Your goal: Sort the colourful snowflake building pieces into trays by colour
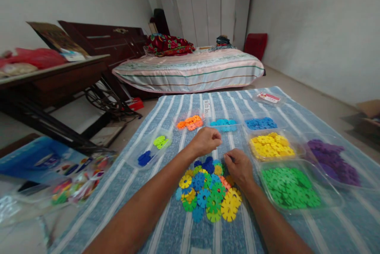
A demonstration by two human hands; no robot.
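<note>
A heap of notched plastic discs [203,197] in mixed colours lies on the striped cloth between my forearms. My left hand [207,141] is closed just beyond the heap, near the tray of light blue discs [224,124]. Its curled fingers hide whatever may be in them. At the heap's far right edge my right hand [239,165] is closed, thumb and fingers pinched together. No disc shows clearly in that pinch. Orange discs [190,122] sit in a clear tray past my left hand. Yellow discs [272,145] fill another tray to the right of my right hand.
Further trays hold blue discs [261,123], green discs [291,186] and purple discs [334,161] on the right. To the left, one clear tray [133,151] carries lime discs [161,141] and dark blue discs [145,158]. A lidded box [268,97] stands at the far right corner.
</note>
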